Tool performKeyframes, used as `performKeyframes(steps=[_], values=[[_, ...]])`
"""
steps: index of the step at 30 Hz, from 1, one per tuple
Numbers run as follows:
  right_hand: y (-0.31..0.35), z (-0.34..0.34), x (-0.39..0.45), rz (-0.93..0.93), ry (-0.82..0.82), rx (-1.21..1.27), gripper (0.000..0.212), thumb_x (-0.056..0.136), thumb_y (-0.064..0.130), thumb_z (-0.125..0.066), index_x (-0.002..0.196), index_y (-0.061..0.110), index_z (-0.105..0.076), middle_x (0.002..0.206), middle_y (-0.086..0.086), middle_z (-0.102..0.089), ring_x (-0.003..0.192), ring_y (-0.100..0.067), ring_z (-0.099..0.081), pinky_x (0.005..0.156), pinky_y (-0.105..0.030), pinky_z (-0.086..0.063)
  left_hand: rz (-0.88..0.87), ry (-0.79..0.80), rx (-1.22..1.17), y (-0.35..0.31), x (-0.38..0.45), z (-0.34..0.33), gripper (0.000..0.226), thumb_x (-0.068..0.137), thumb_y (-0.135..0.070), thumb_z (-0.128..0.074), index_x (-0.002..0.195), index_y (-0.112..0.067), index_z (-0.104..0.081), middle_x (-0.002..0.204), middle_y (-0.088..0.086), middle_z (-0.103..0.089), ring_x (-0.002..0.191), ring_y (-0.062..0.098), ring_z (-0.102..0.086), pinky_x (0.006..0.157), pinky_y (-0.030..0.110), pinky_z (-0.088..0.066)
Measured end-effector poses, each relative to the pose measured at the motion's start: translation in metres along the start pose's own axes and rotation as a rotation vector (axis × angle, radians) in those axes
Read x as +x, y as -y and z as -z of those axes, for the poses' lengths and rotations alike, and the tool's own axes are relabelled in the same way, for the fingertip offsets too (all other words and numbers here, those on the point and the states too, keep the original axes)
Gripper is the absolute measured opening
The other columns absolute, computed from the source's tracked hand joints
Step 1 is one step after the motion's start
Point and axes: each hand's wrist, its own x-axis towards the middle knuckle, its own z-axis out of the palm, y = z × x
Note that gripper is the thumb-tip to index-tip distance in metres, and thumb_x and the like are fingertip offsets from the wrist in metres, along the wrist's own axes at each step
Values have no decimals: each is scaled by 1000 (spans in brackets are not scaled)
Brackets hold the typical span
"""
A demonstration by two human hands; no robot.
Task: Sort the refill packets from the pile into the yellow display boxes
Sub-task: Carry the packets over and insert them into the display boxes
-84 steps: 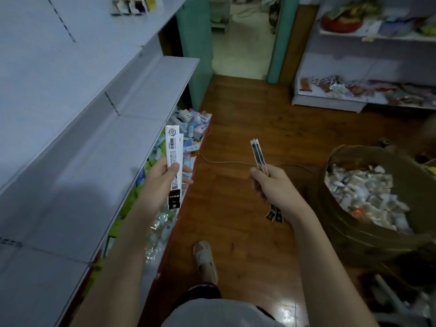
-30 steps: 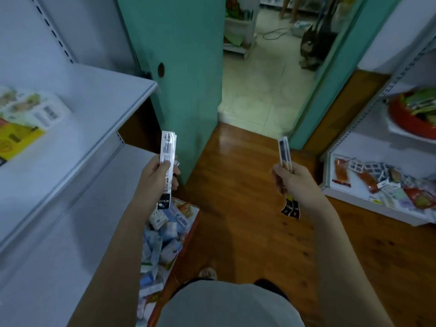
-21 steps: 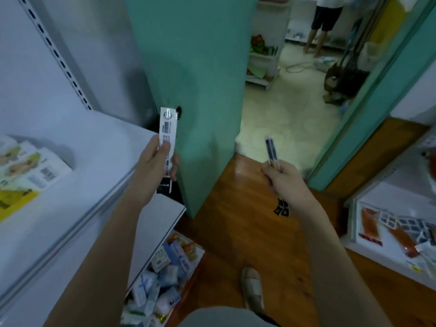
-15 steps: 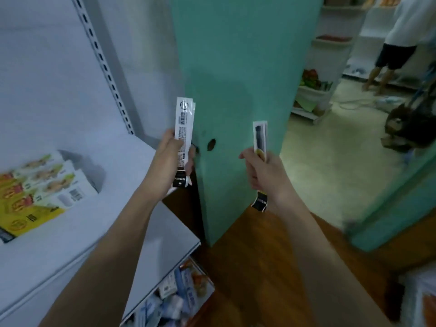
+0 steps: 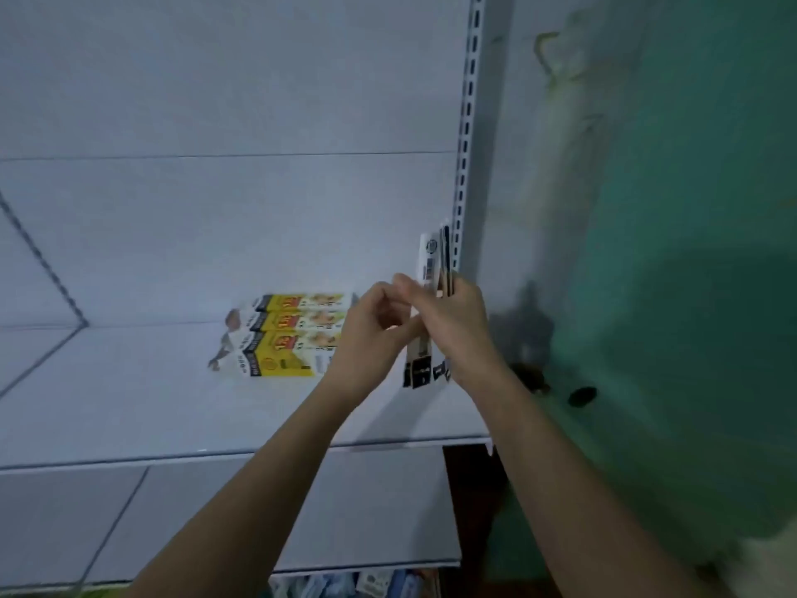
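The two hands, held apart half a second ago with a packet bundle in each, have come together in the right-centre of the frame, and the view has swung from the teal door round to the white shelving. The left hand and the right hand now meet over the upper shelf, and the refill packets stand upright between them as one gathered bunch: white tops with a barcode stick up above the fingers, black ends hang down below the palms. The right hand is curled round the bunch, fingers wrapped across its front. The left hand's fingers are bent, with the thumb lying against the lower part of the packets; whether it grips them or only steadies them I cannot tell.

To the left of the hands, in the centre of the frame, the yellow display boxes lie stacked flat on the upper shelf, close to the back panel. A slotted upright runs up behind the packets. The teal door fills the right side. A lower shelf shows beneath the forearms, and some blurred packages peek out at the bottom edge.
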Motion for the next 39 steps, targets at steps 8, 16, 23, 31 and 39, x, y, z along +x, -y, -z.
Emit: performKeyframes(steps=[8, 16, 23, 31, 39], values=[[-7, -77, 41, 27, 112, 57, 35, 101, 33, -54, 74, 12, -48, 60, 2, -49, 54, -12, -49, 60, -22, -44, 82, -109, 71, 27, 8, 103, 6, 95, -15, -64, 101, -16, -67, 99, 0, -72, 95, 22, -68, 77, 27, -55], [-2, -182, 47, -13, 234, -42, 34, 96, 37, -62, 72, 17, -50, 57, 5, -51, 50, -6, -53, 54, -24, -43, 111, 104, 134, 43, 26, 165, 62, 81, -5, -76, 133, -18, -45, 117, -1, -63, 108, 10, -65, 91, 34, -57], [-16, -249, 50, 243, 388, -434, 25, 98, 46, -53, 80, 31, -46, 95, 11, -41, 112, -22, -50, 98, -44, -44, -38, 18, 194, 70, 36, 209, 36, 95, 5, -44, 128, -10, -49, 105, -4, -63, 99, 1, -63, 77, 18, -50], [-44, -237, 85, 123, 581, -459, 36, 99, 47, -54, 130, 28, -52, 115, 13, -56, 103, -4, -57, 75, -20, -44, 217, -308, -3, 92, 46, 257, 34, 105, -28, -47, 75, -14, -56, 51, -9, -55, 53, 8, -52, 56, 22, -46], [-92, -195, 103, 89, 666, -823, 29, 96, 32, -65, 125, 30, -61, 117, 11, -53, 112, -13, -57, 90, -32, -53, 166, -289, -66, 116, 35, 259, 17, 100, -16, -57, 83, -13, -54, 55, -11, -51, 51, 10, -44, 57, 30, -42]])
